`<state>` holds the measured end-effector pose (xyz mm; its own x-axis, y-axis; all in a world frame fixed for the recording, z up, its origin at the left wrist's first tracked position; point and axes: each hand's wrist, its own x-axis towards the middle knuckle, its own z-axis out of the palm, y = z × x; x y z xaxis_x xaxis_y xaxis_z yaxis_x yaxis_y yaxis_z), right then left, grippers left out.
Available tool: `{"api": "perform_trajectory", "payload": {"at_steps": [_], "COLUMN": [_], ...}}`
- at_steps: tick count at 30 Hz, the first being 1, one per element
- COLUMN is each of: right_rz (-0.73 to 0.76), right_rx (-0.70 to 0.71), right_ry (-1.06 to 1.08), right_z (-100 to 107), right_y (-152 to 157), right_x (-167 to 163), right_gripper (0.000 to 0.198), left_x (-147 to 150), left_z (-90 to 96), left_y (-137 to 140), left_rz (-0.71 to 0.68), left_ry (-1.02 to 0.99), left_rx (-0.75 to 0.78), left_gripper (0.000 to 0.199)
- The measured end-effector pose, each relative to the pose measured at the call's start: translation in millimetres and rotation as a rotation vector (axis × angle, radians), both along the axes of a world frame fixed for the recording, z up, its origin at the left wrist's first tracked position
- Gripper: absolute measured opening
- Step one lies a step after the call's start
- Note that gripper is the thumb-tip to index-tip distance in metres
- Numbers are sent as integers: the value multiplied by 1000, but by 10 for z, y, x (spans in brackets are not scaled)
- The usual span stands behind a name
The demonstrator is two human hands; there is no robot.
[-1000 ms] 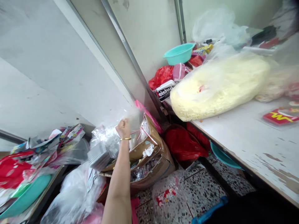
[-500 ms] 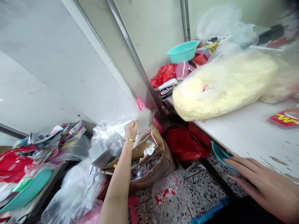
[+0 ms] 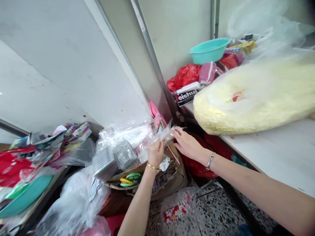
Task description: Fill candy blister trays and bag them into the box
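Note:
My left hand (image 3: 155, 152), with a gold bangle at the wrist, is closed on a clear plastic bag (image 3: 167, 135) above a worn cardboard box. My right hand (image 3: 188, 143), wearing a silver bangle, has its bent fingers on the bag's right end. Both hands hold the thin film between them. Under them the cardboard box (image 3: 180, 183) holds more clear packaging, and green and yellow rings (image 3: 130, 179) show at its near side. Left of my hands lie stacked clear plastic trays (image 3: 104, 164).
A white table (image 3: 248, 152) on the right bears a large bag of pale yellow material (image 3: 256, 98) and a turquoise basin (image 3: 209, 50). White plastic bags (image 3: 71, 200) lie at lower left. A clear bag with red pieces (image 3: 176, 211) rests on the speckled floor.
My right hand has moved from the table's edge leftward to the plastic bag. My left hand has shifted slightly right and down, still gripping the bag. The view has turned a little left.

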<state>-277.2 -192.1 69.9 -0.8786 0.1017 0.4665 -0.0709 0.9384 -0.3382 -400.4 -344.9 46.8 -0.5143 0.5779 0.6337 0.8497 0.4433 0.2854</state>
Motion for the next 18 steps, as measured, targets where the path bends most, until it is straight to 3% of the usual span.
{"api": "perform_trajectory", "payload": {"at_steps": [5, 11, 18], "right_rz": [100, 144, 111], "right_rx": [61, 59, 34], "right_ry": [-46, -42, 28], "right_z": [-206, -235, -162], "right_y": [6, -52, -145], "right_x": [-195, -367, -400], "right_gripper": [23, 15, 36], "left_x": [-167, -99, -324], "left_z": [17, 393, 900], "left_y": [25, 65, 34], "left_rz": [143, -5, 208], "left_ry": [-154, 35, 38], "left_rx": [223, 67, 477], "left_gripper": [41, 34, 46]}}
